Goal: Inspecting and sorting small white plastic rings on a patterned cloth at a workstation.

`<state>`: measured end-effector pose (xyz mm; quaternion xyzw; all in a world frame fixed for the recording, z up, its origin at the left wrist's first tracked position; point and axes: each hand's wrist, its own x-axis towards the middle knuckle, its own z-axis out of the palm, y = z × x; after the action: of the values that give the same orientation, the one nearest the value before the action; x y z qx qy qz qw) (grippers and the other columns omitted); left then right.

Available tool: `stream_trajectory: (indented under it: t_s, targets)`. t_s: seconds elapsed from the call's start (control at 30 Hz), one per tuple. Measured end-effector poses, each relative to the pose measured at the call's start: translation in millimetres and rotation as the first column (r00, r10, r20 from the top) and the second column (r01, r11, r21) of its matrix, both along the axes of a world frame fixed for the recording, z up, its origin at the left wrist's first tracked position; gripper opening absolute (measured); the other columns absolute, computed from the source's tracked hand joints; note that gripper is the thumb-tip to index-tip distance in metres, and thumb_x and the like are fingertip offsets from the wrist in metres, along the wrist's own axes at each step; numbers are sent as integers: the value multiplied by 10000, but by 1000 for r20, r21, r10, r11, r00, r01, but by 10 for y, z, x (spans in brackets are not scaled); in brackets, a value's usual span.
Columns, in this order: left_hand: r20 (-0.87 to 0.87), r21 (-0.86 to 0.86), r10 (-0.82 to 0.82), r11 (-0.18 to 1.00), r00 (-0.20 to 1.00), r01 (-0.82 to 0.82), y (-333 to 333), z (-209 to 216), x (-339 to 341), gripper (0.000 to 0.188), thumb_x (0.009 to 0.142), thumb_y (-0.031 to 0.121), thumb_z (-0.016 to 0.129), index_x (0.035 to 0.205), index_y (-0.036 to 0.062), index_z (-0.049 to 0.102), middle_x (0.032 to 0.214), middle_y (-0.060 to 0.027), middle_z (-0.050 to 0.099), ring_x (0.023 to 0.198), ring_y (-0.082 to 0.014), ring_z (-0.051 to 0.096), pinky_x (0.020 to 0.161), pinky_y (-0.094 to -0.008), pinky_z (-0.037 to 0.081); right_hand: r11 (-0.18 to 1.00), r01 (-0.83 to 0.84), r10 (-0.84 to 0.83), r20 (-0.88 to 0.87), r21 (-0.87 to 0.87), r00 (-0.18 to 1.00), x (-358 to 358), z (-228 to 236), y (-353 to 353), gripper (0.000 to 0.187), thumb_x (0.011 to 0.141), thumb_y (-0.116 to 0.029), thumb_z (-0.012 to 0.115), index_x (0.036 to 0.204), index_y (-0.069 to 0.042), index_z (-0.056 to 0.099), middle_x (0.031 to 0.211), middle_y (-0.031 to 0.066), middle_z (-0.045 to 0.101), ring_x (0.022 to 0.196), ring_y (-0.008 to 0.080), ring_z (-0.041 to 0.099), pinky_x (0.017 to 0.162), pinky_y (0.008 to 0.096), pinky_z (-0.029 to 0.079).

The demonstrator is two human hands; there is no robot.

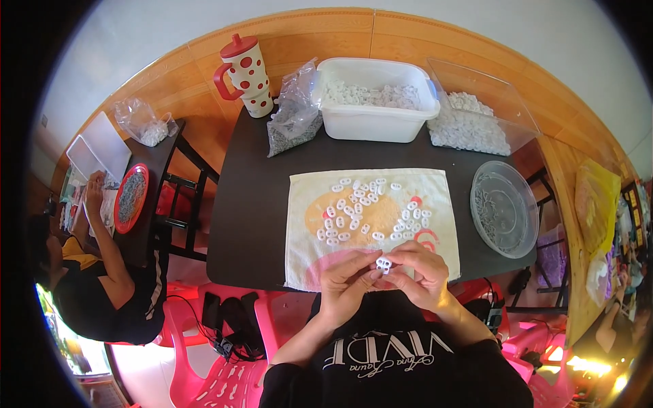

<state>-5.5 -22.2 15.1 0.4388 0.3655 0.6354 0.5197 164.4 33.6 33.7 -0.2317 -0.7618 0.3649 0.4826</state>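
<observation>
Dark rounded-corner table [252, 217] fills the middle; near edge partly blocked by the wearer's arms and body. Co-worker in a dark top [109, 302] at a second table, far left, partly lost in the black lens rim; what their hands work on is too small to read.

Cream printed cloth towel [299, 217] on the main table, lower edge partly under the hands. Behind it, white rectangular plastic tub [371, 128] of white bits, shapes unclear. To its right, clear plastic box [517, 126] heaped with white pieces. Round clear plastic tray [513, 217] at right edge, small grey bits along its left side, type unclear. Clear plastic bag [296, 115] of grey bits just left of tub; red-dotted white tumbler [250, 75] beside it.

Left hand [348, 280] and right hand [420, 273] meet over the towel's near edge, thumbs and fingertips pinching a small white piece with dark holes [384, 264]. Fingers cover part of it; can't tell if it's one piece or two together. Loose white two-hole oval pieces [377, 236] lie scattered on the towel beyond.
</observation>
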Motion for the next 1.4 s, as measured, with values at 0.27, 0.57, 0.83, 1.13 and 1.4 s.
stream_trajectory:
  t_s: [0.27,0.57,0.83,1.13,1.4]
  targets:
    - [-71,-53,-12,999,997,9,23,-77,-31,390,868,-148,629,1240,-31,627,999,-62,639,895,-106,612,767,-222,515,995,-37,42,48,-95,998,-27,18,92,194,804,86,679,991,34,685,910,134,687,744,183,648,672,254,495]
    - [-65,-112,-31,993,997,24,55,-68,-17,356,877,-133,626,1221,-43,611,958,-55,629,872,-88,601,744,-217,519,890,56,-145,-164,-452,976,-94,3,76,88,836,97,644,910,49,643,858,71,641,732,92,561,660,226,431]
    - [-805,557,531,830,266,27,166,18,-84,266,720,-75,670,983,-34,651,904,-154,622,778,-263,620,678,-303,517,861,129,-272,-231,-493,934,22,-212,113,98,882,96,618,966,46,625,878,49,612,740,74,530,673,209,409]
    - [-807,363,307,932,504,13,228,-49,-168,263,690,-6,670,951,-22,650,908,-142,575,830,-329,573,692,-391,484,850,160,-298,-207,-501,932,173,-273,99,100,883,96,623,971,51,630,859,46,613,725,67,520,668,207,408]
    - [-862,314,316,947,396,-71,306,-16,-47,198,717,-47,682,911,-5,694,919,-141,628,856,-351,590,734,-392,493,827,54,-226,-244,-559,943,126,-294,63,99,888,95,618,974,50,638,909,65,613,793,102,598,738,224,473]
